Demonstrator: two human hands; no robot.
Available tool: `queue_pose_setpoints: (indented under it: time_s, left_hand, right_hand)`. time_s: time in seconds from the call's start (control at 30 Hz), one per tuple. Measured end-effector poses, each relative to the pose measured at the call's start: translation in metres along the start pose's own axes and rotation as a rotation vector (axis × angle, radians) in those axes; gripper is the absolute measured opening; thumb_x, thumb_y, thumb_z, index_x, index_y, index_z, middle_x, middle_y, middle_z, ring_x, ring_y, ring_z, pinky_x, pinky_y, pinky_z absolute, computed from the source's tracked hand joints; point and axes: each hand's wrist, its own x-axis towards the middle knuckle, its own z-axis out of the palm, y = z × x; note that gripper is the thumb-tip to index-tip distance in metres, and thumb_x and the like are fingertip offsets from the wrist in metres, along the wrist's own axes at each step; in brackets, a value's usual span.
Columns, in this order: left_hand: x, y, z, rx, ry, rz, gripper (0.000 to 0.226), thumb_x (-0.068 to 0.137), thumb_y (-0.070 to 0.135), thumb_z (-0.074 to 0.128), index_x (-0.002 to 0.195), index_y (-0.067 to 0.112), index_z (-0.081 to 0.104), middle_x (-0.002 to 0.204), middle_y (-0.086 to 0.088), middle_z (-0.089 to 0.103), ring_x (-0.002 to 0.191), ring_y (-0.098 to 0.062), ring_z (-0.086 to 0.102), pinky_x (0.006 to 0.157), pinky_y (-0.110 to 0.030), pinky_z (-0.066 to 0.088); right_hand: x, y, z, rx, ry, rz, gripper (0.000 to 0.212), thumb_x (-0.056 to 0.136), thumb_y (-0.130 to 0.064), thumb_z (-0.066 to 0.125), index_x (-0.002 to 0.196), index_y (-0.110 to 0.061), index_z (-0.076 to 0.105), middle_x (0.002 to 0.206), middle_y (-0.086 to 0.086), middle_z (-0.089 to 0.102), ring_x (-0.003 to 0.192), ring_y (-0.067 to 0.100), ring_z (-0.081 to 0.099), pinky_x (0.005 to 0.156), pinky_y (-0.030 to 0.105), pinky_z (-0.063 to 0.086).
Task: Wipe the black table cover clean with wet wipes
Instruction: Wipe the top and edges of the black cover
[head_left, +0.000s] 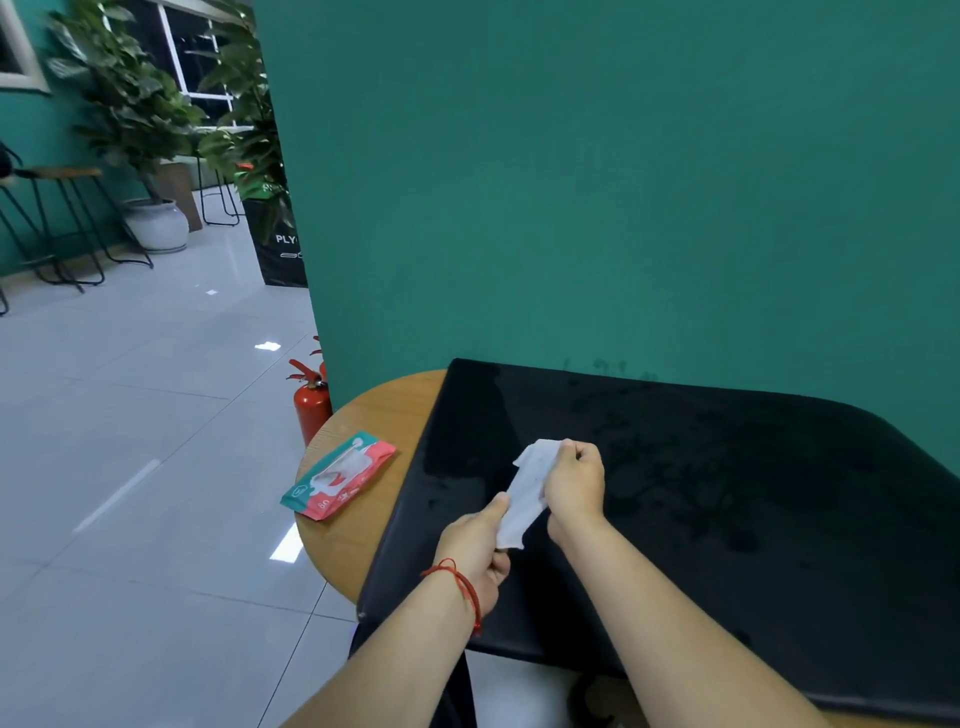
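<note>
Left hand (475, 545) and right hand (574, 486) pinch opposite ends of wet wipe (530, 488) over black table cover (727, 493). Risk: overstretching tears wipe.

The place looks like a public or commercial interior, perhaps a café, lounge or office common area, not a home. The floor (156, 415) is glossy pale tile that mirrors ceiling lights. Tall metal-framed stools (67, 228) stand along a teal wall (31, 130) at the far left. Large leafy plants (130, 104) grow by a dark window (192, 52), one in a white pot (156, 226). A red fire extinguisher (311, 410) stands on the floor beside a teal partition (623, 208). Against that partition sits a round wooden table (374, 415) with a black table cover (727, 493). A black printed stand (278, 244) shows the letters "PLY".
</note>
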Motion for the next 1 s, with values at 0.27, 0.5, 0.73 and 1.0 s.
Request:
queue_pose_setpoints:
  time_s: [0.27, 0.5, 0.73, 1.0]
  left_hand:
    - [0.007, -0.009, -0.052, 0.114, -0.028, 0.074, 0.036, 0.087, 0.041, 0.084, 0.095, 0.01, 0.069, 0.068, -0.003, 0.046, 0.058, -0.012, 0.046, 0.057, -0.023, 0.045]
    - [0.015, -0.001, -0.072, -0.102, 0.064, 0.252, 0.028, 0.102, 0.029, 0.068, 0.089, 0.006, 0.058, 0.095, -0.011, 0.076, 0.087, -0.025, 0.072, 0.086, -0.042, 0.063]
    - [0.025, 0.001, -0.093, 0.272, 0.252, 0.306, 0.034, 0.099, 0.029, 0.072, 0.083, 0.006, 0.052, 0.061, -0.016, 0.061, 0.05, -0.02, 0.062, 0.055, -0.035, 0.062]
    - [0.024, 0.015, -0.1, 0.538, 0.418, 0.417, 0.04, 0.099, 0.035, 0.069, 0.079, 0.01, 0.045, 0.059, -0.012, 0.063, 0.041, -0.022, 0.064, 0.045, -0.03, 0.058]
  right_hand:
    - [0.005, 0.025, 0.018, 0.076, -0.11, 0.148, 0.032, 0.108, -0.021, 0.048, 0.132, -0.034, 0.063, 0.125, -0.006, 0.069, 0.112, 0.018, 0.067, 0.092, 0.039, 0.059]
    - [0.0, 0.05, 0.065, 0.029, -0.187, 0.118, 0.051, 0.106, -0.015, 0.04, 0.141, -0.046, 0.057, 0.114, -0.003, 0.068, 0.086, 0.014, 0.062, 0.072, 0.03, 0.054]
    - [0.018, 0.056, 0.087, 0.037, -0.333, 0.18, 0.037, 0.099, -0.01, 0.049, 0.112, -0.026, 0.079, 0.111, 0.01, 0.076, 0.095, 0.027, 0.072, 0.083, 0.044, 0.061]
    - [0.052, 0.058, 0.124, -0.312, -0.516, -0.072, 0.042, 0.092, -0.004, 0.059, 0.108, -0.039, 0.077, 0.116, -0.012, 0.073, 0.109, 0.014, 0.071, 0.097, 0.046, 0.062]
